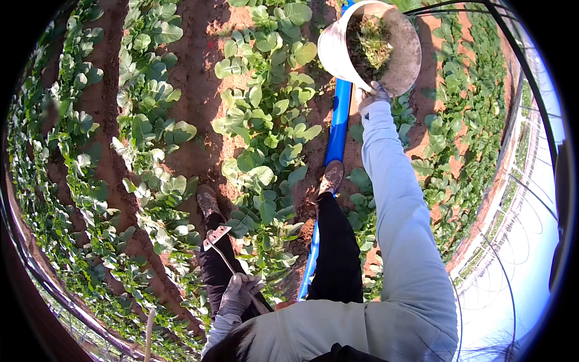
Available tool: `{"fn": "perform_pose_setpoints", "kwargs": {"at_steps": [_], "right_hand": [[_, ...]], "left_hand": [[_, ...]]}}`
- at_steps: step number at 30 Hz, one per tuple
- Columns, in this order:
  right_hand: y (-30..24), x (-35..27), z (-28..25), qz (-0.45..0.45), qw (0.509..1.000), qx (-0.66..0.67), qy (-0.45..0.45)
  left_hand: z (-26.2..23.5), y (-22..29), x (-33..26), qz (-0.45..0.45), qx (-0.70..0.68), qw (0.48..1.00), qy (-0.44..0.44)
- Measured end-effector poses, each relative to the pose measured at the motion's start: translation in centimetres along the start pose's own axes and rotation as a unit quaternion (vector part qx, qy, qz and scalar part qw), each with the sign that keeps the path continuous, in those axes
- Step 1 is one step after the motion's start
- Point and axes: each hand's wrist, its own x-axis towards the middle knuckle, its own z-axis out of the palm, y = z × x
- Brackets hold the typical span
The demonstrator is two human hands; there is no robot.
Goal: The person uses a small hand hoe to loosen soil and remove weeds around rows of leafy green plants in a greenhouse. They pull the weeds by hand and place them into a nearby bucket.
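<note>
My right hand [375, 95], at the end of an outstretched arm, grips the near rim of a whitish bucket [408, 66]. The bucket is tipped so its inside shows, with pulled green weeds [374, 45] and darker plant bits in it. Close to my body, my gloved left hand [239, 293] is closed round the handle of a small hand hoe [221, 253]. Its flat metal blade, with holes in it, points away from me over my left leg. The blade touches no plant that I can see.
Rows of leafy green plants [259, 175] run away from me, with brown soil furrows [187, 90] between them. A blue hose [339, 114] lies along the furrow by my right shoe [332, 177]. My left shoe [208, 200] stands between two rows. Thin hoops and pale sheeting curve at the right.
</note>
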Motion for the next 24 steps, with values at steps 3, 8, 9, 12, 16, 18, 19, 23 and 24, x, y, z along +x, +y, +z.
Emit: {"fn": "perform_pose_setpoints", "kwargs": {"at_steps": [3, 8, 9, 12, 16, 18, 19, 23, 24], "right_hand": [[0.4, 5.9, 3.6, -0.017, 0.992, -0.045, -0.12], [-0.5, 16.8, 3.0, 0.004, 0.984, -0.058, -0.171], [0.5, 16.4, 3.0, 0.005, 0.982, -0.071, -0.172], [1.5, 12.5, 0.8, -0.039, 0.972, -0.122, -0.196], [5.0, 0.0, -6.4, -0.015, 0.896, -0.328, -0.299], [7.8, -8.6, -11.3, 0.148, 0.789, -0.509, -0.309], [10.1, -10.0, -17.6, 0.299, 0.737, -0.499, -0.345], [20.6, -25.7, -30.0, 0.303, 0.342, -0.668, -0.588], [21.3, -28.4, -30.9, 0.349, 0.295, -0.67, -0.586]], "left_hand": [[2.2, -1.9, 1.8, 0.006, 0.0, 1.0, -0.014], [2.8, -2.4, 4.4, -0.011, 0.041, 0.999, 0.014], [3.2, -2.5, 5.0, -0.005, 0.04, 0.999, 0.017], [3.3, -1.6, 6.9, 0.002, 0.075, 0.997, 0.02], [4.9, 0.9, 10.9, 0.056, 0.122, 0.991, 0.001], [4.8, 2.3, 13.1, 0.1, 0.15, 0.983, -0.028], [4.7, 3.6, 14.5, 0.116, 0.169, 0.977, -0.058], [4.6, 7.7, 19.7, 0.182, 0.202, 0.952, -0.142], [4.0, 8.2, 20.5, 0.2, 0.207, 0.947, -0.141]]}}
